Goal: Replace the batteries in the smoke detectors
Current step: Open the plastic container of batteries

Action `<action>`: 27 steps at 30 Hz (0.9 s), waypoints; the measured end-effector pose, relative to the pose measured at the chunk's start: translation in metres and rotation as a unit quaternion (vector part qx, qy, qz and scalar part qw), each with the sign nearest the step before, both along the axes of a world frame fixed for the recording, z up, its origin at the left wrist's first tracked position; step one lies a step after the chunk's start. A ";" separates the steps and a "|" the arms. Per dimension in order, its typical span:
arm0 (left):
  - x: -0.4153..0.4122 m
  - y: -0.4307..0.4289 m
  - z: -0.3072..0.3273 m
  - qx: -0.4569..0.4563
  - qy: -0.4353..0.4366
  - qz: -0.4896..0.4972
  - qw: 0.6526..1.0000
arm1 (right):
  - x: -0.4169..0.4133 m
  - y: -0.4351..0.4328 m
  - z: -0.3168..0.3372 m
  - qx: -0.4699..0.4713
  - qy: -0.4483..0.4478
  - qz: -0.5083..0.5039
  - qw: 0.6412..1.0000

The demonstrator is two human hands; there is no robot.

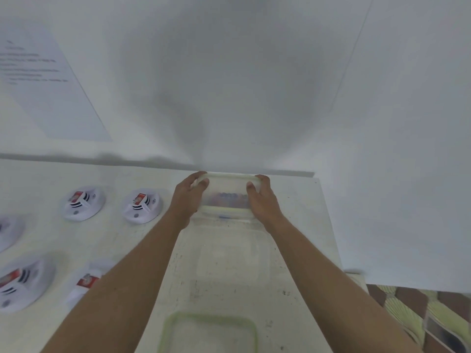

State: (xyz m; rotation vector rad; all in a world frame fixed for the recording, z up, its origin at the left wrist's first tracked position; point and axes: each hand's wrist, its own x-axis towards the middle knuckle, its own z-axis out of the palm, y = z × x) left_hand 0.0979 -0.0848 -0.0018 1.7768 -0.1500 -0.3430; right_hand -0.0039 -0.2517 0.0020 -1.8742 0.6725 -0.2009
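holding a clear plastic container (226,189) from both ends, i am having it at the far edge of the white table (300,225), close to the wall. my left hand (188,197) is curling around its left end and my right hand (262,200) around its right end, thumbs on the near side, fingers over the rim. something coloured and blurred is lying inside, between my palms; i cannot tell what it is. the nearest smoke detector (142,205) is sitting just left of my left hand, a second smoke detector (84,203) further left, and a third smoke detector (23,284) left and closer to me. under the grip, toward me, a clear plastic piece (229,250) is lying, and nearer still a green-rimmed lid (209,332).
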 end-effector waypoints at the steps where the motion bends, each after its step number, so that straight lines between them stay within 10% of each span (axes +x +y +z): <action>1: 0.000 0.000 0.000 0.001 -0.003 0.000 1.000 | 0.000 0.001 0.001 0.002 0.000 -0.002 1.000; 18: 0.023 -0.020 0.023 0.267 -0.228 -0.193 0.916 | 0.002 -0.011 0.022 -0.072 0.029 0.007 0.997; 27: 0.010 -0.020 0.027 0.388 -0.178 -0.045 0.903 | 0.017 -0.003 0.022 -0.008 0.026 -0.024 0.999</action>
